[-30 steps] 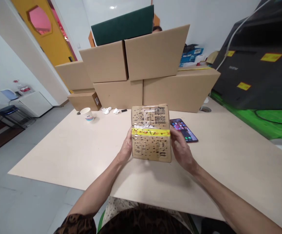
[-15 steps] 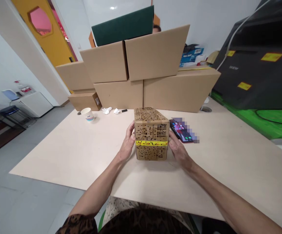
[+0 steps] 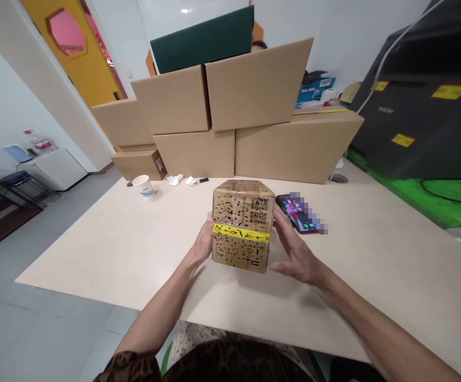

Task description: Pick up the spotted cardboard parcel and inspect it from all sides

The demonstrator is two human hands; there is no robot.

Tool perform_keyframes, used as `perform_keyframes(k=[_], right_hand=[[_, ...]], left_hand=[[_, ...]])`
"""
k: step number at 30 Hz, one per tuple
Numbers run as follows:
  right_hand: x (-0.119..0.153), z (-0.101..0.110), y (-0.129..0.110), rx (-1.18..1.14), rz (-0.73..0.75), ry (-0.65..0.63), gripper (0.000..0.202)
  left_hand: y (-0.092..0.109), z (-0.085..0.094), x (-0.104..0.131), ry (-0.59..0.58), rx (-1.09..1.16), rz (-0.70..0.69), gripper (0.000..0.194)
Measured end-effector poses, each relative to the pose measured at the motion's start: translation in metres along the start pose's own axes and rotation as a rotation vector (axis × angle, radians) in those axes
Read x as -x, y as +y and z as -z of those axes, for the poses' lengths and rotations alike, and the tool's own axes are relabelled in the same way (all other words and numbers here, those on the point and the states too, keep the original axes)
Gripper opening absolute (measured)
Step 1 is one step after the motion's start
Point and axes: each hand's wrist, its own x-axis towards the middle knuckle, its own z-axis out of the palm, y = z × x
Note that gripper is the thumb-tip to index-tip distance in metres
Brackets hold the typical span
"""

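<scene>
A small cardboard box (image 3: 243, 225) with dark speckles, printed codes and a yellow tape band is tilted over the table in front of me. My left hand (image 3: 203, 239) holds its left side, the fingers partly hidden behind it. At the right side, my right hand (image 3: 297, 252) is open, thumb and fingers spread; the fingertips are close to the box's edge, and I cannot tell if they touch. Just beyond that hand lies a phone (image 3: 297, 215) with its screen lit and partly pixelated.
Large cardboard boxes (image 3: 281, 154) are stacked along the back of the table (image 3: 114, 254), a dark green box (image 3: 202, 40) on top. A paper cup (image 3: 143, 186), crumpled tissues (image 3: 175, 180) and a small black piece (image 3: 203, 180) stand left. A black machine (image 3: 409, 116) is at right.
The speckled box has tilted and shifted slightly left and toward me, its front face turning. My right hand has loosened from its side, the thumb spreading out below.
</scene>
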Motion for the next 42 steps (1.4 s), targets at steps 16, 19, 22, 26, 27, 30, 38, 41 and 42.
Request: perform_keyframes(k=[16,19,22,26,27,30,38,41,42], right_hand=[[0.004,-0.018,0.003,0.049,0.022,0.252,0.085],[0.003,-0.013,0.002,-0.057,-0.100,0.317,0.084],[-0.001,-0.004,-0.001,-0.120,-0.157,0.382,0.078],[-0.005,0.007,-0.001,-0.243,-0.154,0.454,0.066],[-0.005,0.008,0.001,-0.267,-0.159,0.469,0.064],[-0.002,0.004,0.011,-0.314,-0.195,0.477,0.064],[-0.002,-0.007,0.009,-0.421,-0.215,0.336,0.077],[-0.002,-0.002,-0.003,-0.352,-0.156,0.275,0.062],[-0.002,0.000,-0.006,-0.303,-0.133,0.243,0.059]], left_hand=[[-0.002,-0.010,0.006,-0.141,0.081,-0.107,0.086],[-0.001,-0.004,0.008,-0.256,-0.150,-0.198,0.086],[-0.001,0.002,0.010,-0.300,-0.295,-0.253,0.090],[0.002,0.006,0.011,-0.264,-0.348,-0.340,0.107],[0.003,0.006,0.010,-0.245,-0.384,-0.373,0.109],[0.004,0.004,0.007,-0.173,-0.549,-0.469,0.098],[0.005,-0.006,0.007,0.105,-0.348,-0.306,0.068],[0.009,-0.008,0.005,0.193,-0.126,-0.187,0.065],[0.010,-0.007,0.003,0.208,-0.058,-0.145,0.066]])
